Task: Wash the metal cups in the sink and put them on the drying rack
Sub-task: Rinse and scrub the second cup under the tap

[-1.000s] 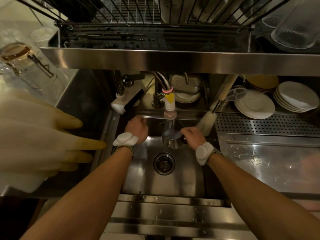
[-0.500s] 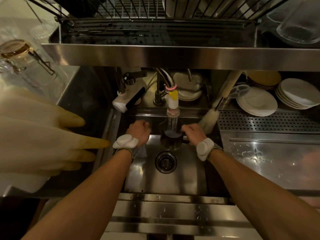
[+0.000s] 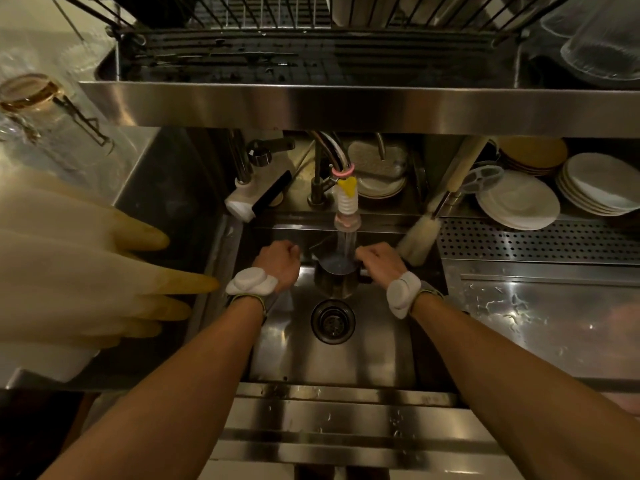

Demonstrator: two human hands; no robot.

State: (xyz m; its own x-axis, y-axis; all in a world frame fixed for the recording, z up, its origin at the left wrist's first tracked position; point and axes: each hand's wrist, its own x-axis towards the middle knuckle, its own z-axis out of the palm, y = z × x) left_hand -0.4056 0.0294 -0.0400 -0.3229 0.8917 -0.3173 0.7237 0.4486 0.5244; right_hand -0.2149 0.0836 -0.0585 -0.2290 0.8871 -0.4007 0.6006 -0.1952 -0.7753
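1. The metal cup (image 3: pixel 335 277) is in the sink (image 3: pixel 332 362), up near the back wall. It is right under the tap (image 3: pixel 347 220).
2. Water runs down from the tap into the cup.
3. The right hand (image 3: pixel 379 259) is at the right side of the cup. Its fingers are curled round the cup's handle and grip it.
4. The left hand (image 3: pixel 278 261) is just left of the cup, but not on it. It is curled up like a fist (I cannot see if there is something inside it).
5. Both wrists have a white pad strapped on.
6. The round drain (image 3: pixel 333 321) is in the sink floor, just in front of the cup.
7. The drying rack (image 3: pixel 311 39) is up high, above the sink, with dark wire bars.
8. A fluffy bottle brush (image 3: pixel 417 237) leans at the right back corner of the sink, near the right hand.
9. White plates (image 3: pixel 517 202) sit in piles behind the holey metal shelf on the right.
10. Big pale rubber gloves (image 3: pixel 86 278) hang in close on the left, and they look blurry.
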